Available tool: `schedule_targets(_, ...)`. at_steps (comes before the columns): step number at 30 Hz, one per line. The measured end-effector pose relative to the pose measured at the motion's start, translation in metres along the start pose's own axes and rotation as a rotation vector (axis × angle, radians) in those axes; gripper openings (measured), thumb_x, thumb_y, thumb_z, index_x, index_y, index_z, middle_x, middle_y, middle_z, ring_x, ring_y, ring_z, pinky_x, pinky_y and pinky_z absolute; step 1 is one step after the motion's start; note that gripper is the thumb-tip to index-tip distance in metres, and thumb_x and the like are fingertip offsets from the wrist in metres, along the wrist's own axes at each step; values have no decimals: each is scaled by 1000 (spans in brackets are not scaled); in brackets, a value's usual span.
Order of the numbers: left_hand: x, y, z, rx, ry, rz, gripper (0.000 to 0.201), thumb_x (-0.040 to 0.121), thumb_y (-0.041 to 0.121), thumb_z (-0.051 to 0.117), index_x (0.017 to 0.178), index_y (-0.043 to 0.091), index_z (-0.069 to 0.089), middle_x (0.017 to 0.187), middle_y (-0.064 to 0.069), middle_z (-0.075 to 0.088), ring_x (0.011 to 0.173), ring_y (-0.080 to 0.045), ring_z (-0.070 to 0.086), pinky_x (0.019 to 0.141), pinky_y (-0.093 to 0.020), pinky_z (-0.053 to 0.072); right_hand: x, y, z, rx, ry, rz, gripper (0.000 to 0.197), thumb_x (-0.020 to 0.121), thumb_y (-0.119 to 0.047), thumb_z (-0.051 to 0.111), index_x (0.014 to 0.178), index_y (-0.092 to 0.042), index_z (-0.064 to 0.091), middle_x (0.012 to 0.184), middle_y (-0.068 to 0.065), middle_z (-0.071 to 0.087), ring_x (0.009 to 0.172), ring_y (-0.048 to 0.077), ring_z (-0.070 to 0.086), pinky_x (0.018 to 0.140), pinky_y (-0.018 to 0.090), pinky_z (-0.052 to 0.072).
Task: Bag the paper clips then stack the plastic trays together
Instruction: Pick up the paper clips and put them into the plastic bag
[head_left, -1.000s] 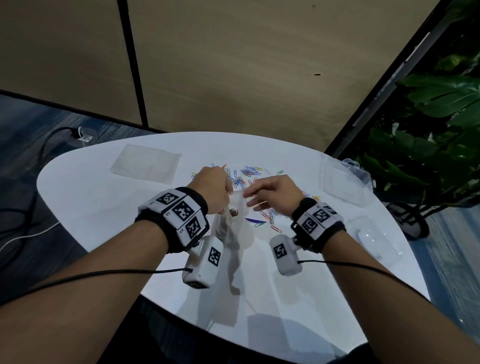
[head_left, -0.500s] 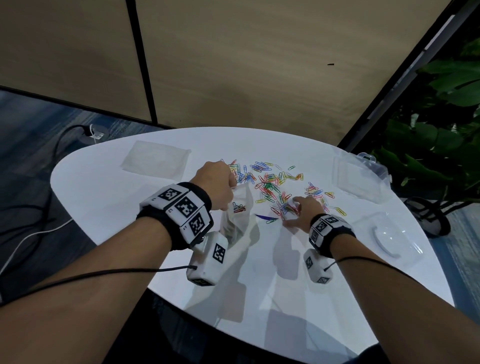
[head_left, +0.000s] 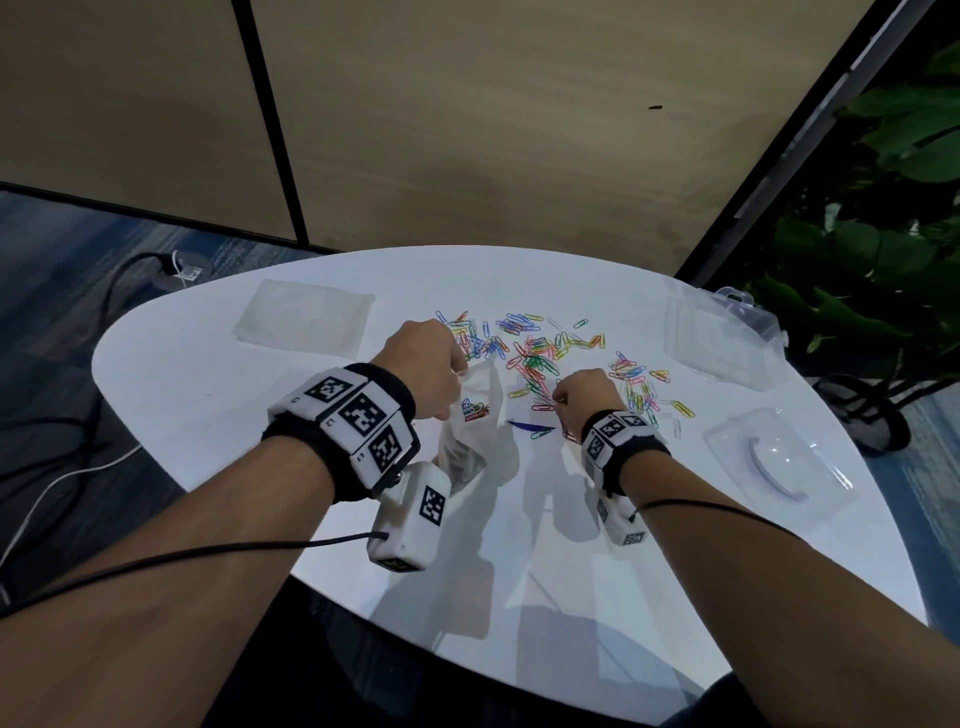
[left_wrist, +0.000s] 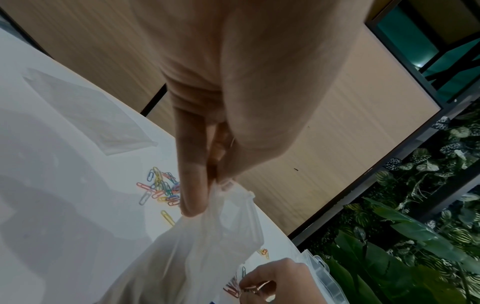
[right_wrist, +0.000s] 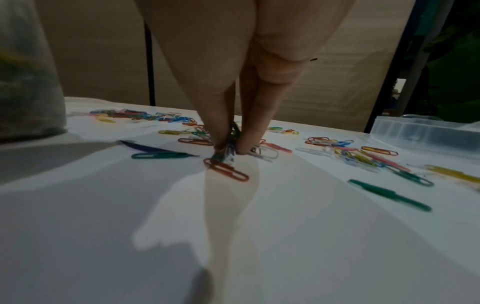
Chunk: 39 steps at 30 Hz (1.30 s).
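Coloured paper clips (head_left: 540, 358) lie scattered over the middle of the white table (head_left: 208, 395). My left hand (head_left: 431, 364) pinches the rim of a clear plastic bag (head_left: 475, 415), held upright with a few clips inside. In the left wrist view the bag (left_wrist: 202, 246) hangs below my fingers (left_wrist: 192, 185). My right hand (head_left: 582, 397) is down on the table to the right of the bag, its fingertips (right_wrist: 221, 142) pinching a small bunch of paper clips (right_wrist: 227, 154). Two clear plastic trays lie at the right: one far (head_left: 722, 338), one near (head_left: 779, 457).
A flat clear bag (head_left: 304, 317) lies at the table's far left. A wooden wall stands behind the table, a leafy plant (head_left: 883, 208) to the right. Cables run over the floor at the left. The table's near edge curves just under my forearms.
My right hand left the bag's mouth, went right and down to the scattered clips, and now pinches some. My left hand kept holding the bag in place.
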<state>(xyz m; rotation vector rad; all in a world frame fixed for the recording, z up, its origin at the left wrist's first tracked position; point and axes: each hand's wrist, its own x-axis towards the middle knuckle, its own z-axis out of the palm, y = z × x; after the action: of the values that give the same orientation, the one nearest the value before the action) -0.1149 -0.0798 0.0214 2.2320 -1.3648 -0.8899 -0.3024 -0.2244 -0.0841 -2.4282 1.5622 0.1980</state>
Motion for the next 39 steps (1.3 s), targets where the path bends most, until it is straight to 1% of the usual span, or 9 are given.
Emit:
schedule_targets(8, -2, 2, -1, 13, -10, 3, 34, 88, -5, 60, 117, 8, 72, 108, -16, 74, 80, -29, 77, 79, -40, 64, -3, 30, -21, 465, -37, 288, 20, 83, -15, 72, 101, -17, 78, 104, -1, 75, 102, 15, 68, 83, 19, 52)
schedule_targets(12, -4, 8, -1, 34, -17, 12, 35, 87, -6, 62, 117, 7, 73, 102, -15, 76, 87, -30, 76, 82, -40, 64, -15, 22, -48, 1434, -176, 333, 32, 84, 2, 70, 115, 9, 65, 107, 20, 71, 91, 24, 73, 73, 23, 59)
schedule_targets(14, -5, 10, 0, 39, -21, 14, 36, 86, -6, 63, 118, 8, 73, 100, -15, 77, 91, -30, 75, 86, -39, 62, -30, 2, -63, 1608, -294, 259, 29, 85, 1, 70, 114, 8, 66, 101, 17, 73, 86, 19, 74, 71, 18, 58)
schedule_targets(19, -7, 14, 2, -10, -8, 12, 31, 86, -7, 62, 111, 7, 75, 91, -14, 77, 83, -28, 77, 84, -40, 63, -62, -50, -68, 1580, -465, 102, 15, 88, 10, 60, 99, 5, 68, 84, 13, 74, 76, 17, 74, 70, 18, 58)
schedule_targets(26, -9, 13, -3, -35, -8, 18, 21, 83, -4, 66, 90, 10, 80, 79, -11, 75, 73, -25, 76, 76, -38, 65, -68, -84, -52, 842, -190, -131, 15, 79, -11, 68, 92, -13, 76, 69, 9, 71, 61, 16, 70, 60, 25, 58)
schedule_targets(29, -8, 11, -8, -75, 2, -10, 23, 87, -2, 61, 88, 12, 79, 69, -5, 73, 65, -21, 76, 74, -34, 65, -61, -87, -59, 677, -332, -301, 21, 81, -17, 59, 94, -15, 75, 89, 13, 73, 81, 28, 70, 82, 42, 60)
schedule_targets(34, -9, 12, -14, -148, 25, -30, 26, 90, -5, 56, 105, 8, 73, 90, -11, 74, 76, -30, 78, 80, -41, 64, -54, -64, -77, 1276, -176, -105, 19, 91, 10, 54, 100, 3, 68, 95, 21, 71, 77, 23, 71, 76, 28, 61)
schedule_targets(36, -12, 12, -16, -156, 20, -40, 28, 89, -7, 55, 107, 5, 73, 93, -14, 76, 79, -31, 78, 82, -41, 64, -46, -42, -76, 1239, -124, 24, 17, 88, 6, 61, 103, 1, 69, 95, 25, 71, 71, 23, 70, 72, 33, 61)
schedule_targets(39, -15, 13, -19, -169, 20, -47, 29, 91, -6, 54, 109, 5, 73, 91, -12, 74, 79, -31, 78, 81, -40, 64, -39, -5, -54, 819, -259, 296, 55, 76, -1, 79, 126, -4, 56, 104, 22, 68, 76, 26, 70, 74, 43, 62)
